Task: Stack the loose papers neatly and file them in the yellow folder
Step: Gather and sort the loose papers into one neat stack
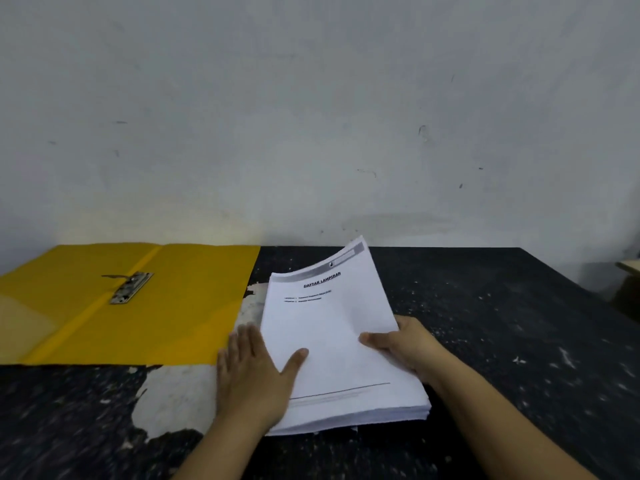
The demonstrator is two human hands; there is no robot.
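A thick stack of white papers (332,327) with a printed heading on top sits on the dark table, its far end curling upward. My left hand (256,372) lies flat against the stack's left edge, fingers straight, thumb resting on the top sheet. My right hand (405,344) grips the stack's right edge, thumb on top and fingers underneath. The yellow folder (173,323) lies spread flat to the left, its metal fastener (130,288) showing near the centre crease.
The black table (502,334) has worn white patches where paint has peeled (173,386) near the folder's front edge. A pale wall (311,116) rises directly behind the table. A cardboard-coloured object (628,289) stands past the table's right edge.
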